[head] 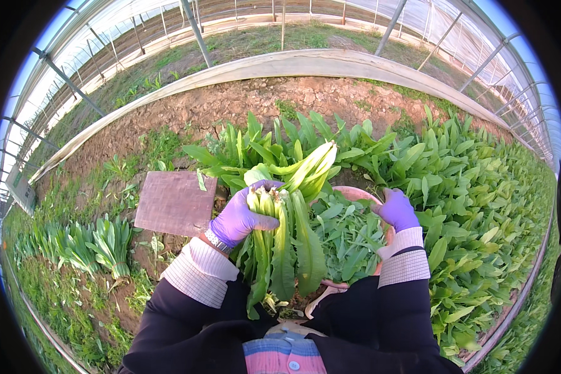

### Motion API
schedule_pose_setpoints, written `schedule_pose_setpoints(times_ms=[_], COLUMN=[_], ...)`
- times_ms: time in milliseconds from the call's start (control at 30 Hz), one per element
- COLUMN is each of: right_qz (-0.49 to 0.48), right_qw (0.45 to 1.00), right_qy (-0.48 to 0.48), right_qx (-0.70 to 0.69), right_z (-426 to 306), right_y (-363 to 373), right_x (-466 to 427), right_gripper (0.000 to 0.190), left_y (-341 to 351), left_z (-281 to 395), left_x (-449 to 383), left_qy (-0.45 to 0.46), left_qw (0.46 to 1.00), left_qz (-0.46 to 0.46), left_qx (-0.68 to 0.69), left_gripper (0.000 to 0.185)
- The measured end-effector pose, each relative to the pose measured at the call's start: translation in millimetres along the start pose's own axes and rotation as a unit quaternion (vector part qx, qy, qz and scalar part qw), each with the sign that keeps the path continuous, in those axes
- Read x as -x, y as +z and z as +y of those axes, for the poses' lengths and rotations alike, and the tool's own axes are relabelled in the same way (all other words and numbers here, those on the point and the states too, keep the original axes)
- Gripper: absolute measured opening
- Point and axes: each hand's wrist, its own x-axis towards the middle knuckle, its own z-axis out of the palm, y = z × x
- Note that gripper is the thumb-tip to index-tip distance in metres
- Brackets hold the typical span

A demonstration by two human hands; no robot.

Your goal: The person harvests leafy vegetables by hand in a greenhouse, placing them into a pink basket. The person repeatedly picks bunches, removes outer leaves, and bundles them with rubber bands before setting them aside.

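Note:
My left hand [243,212], in a purple glove, grips a bunch of leafy greens [276,233] by the stem ends. Its long leaves hang down, and a pale yellow-green stalk cluster [313,168] juts out above my fingers. To the right, my right hand [396,209], also gloved, is at the right side of a pink basin [355,192], beside the growing plants. Its fingers are curled, and whether they hold something is hidden. Loose cut leaves [343,233] fill the basin, which stands before my knees.
A brown square board [176,203] lies on the soil at left. Tied bundles of greens [110,245] stand in a row beyond it. A dense bed of leafy plants [486,215] covers the right side. A low plastic sheet [327,63] and greenhouse poles [196,32] cross the far side.

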Motion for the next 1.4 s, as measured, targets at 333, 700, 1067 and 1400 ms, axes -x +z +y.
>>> schedule_pose_setpoints(times_ms=[333, 700, 1067, 1400], right_qz=[0.178, 0.245, 0.184, 0.137], right_qw=[0.717, 0.904, 0.869, 0.828], right_qy=[-0.257, -0.260, -0.315, -0.369], right_qx=[-0.623, -0.237, -0.335, -0.400], right_z=[-124.5, -179.7, -208.5, -192.0], right_y=[-32.9, 13.8, 21.5, -0.9], right_x=[46.7, 77.8, 71.3, 42.2], right_gripper=[0.017, 0.080, 0.102, 0.078], left_y=[21.0, 39.0, 28.1, -28.4], left_z=[-3.0, -31.1, -31.3, 20.1], left_x=[-7.3, -22.7, -11.8, 61.0], left_qy=[0.027, 0.150, 0.137, 0.245], left_qw=[0.993, 0.969, 0.952, 0.921], left_qz=[-0.085, 0.012, 0.092, 0.241], left_qx=[0.080, 0.193, 0.257, 0.181], left_gripper=[0.102, 0.097, 0.058, 0.053])
